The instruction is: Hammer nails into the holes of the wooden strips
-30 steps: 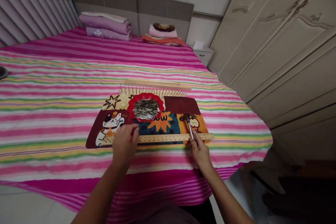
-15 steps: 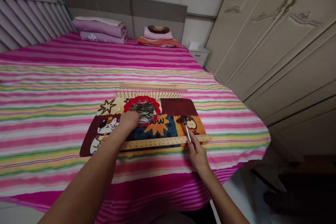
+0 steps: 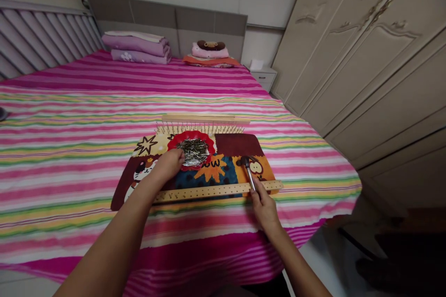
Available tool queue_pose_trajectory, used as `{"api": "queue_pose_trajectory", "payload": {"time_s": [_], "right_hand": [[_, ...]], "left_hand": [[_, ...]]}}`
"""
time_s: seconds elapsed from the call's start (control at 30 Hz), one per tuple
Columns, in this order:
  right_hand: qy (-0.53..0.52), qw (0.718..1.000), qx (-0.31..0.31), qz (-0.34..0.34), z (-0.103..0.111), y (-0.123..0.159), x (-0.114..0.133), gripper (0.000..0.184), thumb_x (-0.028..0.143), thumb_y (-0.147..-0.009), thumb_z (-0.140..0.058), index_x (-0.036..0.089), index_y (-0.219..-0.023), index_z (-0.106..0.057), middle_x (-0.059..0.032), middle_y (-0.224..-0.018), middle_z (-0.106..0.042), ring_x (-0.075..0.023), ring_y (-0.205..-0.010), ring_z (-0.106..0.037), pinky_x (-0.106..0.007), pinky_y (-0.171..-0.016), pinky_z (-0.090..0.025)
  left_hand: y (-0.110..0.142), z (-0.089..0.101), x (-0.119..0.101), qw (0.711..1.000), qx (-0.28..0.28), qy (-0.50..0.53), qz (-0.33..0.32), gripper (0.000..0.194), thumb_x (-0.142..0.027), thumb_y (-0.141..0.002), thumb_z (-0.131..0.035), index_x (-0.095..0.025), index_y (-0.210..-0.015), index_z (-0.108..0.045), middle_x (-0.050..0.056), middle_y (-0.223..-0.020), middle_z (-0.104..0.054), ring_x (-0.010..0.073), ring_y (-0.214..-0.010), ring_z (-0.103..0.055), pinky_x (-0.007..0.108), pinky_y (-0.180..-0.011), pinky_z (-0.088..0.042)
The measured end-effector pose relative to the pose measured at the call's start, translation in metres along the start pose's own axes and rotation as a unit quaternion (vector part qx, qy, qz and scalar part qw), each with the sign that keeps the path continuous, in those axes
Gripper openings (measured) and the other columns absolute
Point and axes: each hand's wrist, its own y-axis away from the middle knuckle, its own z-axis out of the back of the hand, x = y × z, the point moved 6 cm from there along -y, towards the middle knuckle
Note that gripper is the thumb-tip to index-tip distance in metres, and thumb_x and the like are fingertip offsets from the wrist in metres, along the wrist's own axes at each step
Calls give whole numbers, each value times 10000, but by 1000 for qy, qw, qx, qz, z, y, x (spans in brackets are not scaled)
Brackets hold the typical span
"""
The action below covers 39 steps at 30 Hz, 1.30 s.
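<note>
My left hand (image 3: pixel 170 163) is at the near left rim of a scalloped red bowl (image 3: pixel 170 141), its fingers pinched together; whatever they hold is too small to make out. Loose metal nails (image 3: pixel 195 152) fill the bowl. My right hand (image 3: pixel 265 205) is closed round the handle of a hammer (image 3: pixel 250 174), whose dark head lies over the right part of the mat. Under the hammer handle runs a long wooden strip (image 3: pixel 212 190) with rows of small holes; several nails stand at its left end, near my left forearm.
A patterned mat (image 3: pixel 240 145) lies on the striped bed sheet (image 3: pixel 69 148). Behind the bowl is a wooden strip bristling with upright nails (image 3: pixel 200 128), with another plain strip (image 3: pixel 205 118) beyond it. Folded purple bedding (image 3: pixel 139 48) sits by the headboard; a wardrobe (image 3: pixel 348 55) stands at right.
My left hand has drawn back from the nails to the bowl's left rim. My right hand keeps hold of the hammer in nearly the same place. The view has shifted slightly.
</note>
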Motion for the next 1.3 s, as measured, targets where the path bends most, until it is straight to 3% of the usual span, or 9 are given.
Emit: {"api": "queue_pose_trajectory", "payload": {"time_s": [0.1,0.23,0.33,0.43,0.67,0.9,0.97,1.1,1.3], "right_hand": [[3,1000,-9,8,0,0,0,435,362,-864,-480,201,-1235,-639,-76,-1087,-722,-207,-1016,-680,-321,-853,-555],[10,1000,-1,3,1,0,3,441,361,-864,-463,200,-1235,-637,-77,-1114,-712,-203,-1042,-669,-318,-879,-538],[13,1000,6,-8,1,0,5,466,361,-861,-452,180,-1257,-619,-89,-1148,-697,-207,-1053,-663,-324,-895,-527],[18,1000,10,-13,1,0,5,468,344,-857,-454,189,-1272,-606,-78,-1151,-697,-204,-1070,-653,-328,-909,-518],[27,1000,13,-2,2,0,7,450,330,-866,-457,204,-1272,-606,-73,-1122,-708,-201,-1057,-657,-313,-889,-525],[27,999,17,-7,2,0,13,459,320,-861,-441,187,-1267,-607,-84,-1079,-722,-212,-1022,-670,-329,-889,-522],[24,999,20,-10,2,0,13,460,322,-861,-438,176,-1262,-610,-91,-1086,-719,-216,-1022,-670,-333,-891,-520],[23,999,28,-12,3,0,13,461,325,-863,-444,184,-1272,-603,-86,-1109,-712,-218,-1030,-665,-333,-896,-517],[22,999,26,-23,2,1,11,512,348,-862,-427,123,-1294,-582,-128,-1170,-681,-231,-1070,-648,-344,-919,-504]], "left_hand": [[14,1,6,976,-25,214,27,129,-324,-709,-568,-208,-736,-616,8,-667,-638,158,-634,-576,277,-617,-446],[46,-6,5,865,-2,491,102,462,-475,-550,-721,-179,-902,-678,15,-711,-656,137,-609,-582,296,-611,-498],[73,-10,1,814,0,560,154,472,-474,-477,-784,-171,-827,-691,26,-712,-669,136,-601,-598,313,-632,-527],[100,-17,2,795,-17,581,175,442,-483,-492,-788,-170,-788,-687,33,-683,-673,163,-618,-630,326,-632,-544],[151,-49,8,810,-88,531,232,342,-455,-541,-760,-179,-726,-680,19,-672,-671,144,-608,-602,291,-618,-525],[154,-73,-6,826,-172,478,243,291,-452,-641,-682,-197,-775,-644,13,-746,-689,163,-717,-635,292,-693,-511],[153,-74,-8,844,-211,436,230,273,-457,-697,-641,-206,-803,-655,20,-813,-699,173,-787,-640,305,-748,-505],[150,-70,-16,883,-280,348,144,235,-429,-790,-578,-213,-825,-664,29,-857,-680,174,-842,-620,318,-801,-487],[149,-70,-20,901,-323,270,103,217,-396,-842,-556,-208,-817,-661,28,-827,-664,163,-811,-600,304,-776,-474]]}}
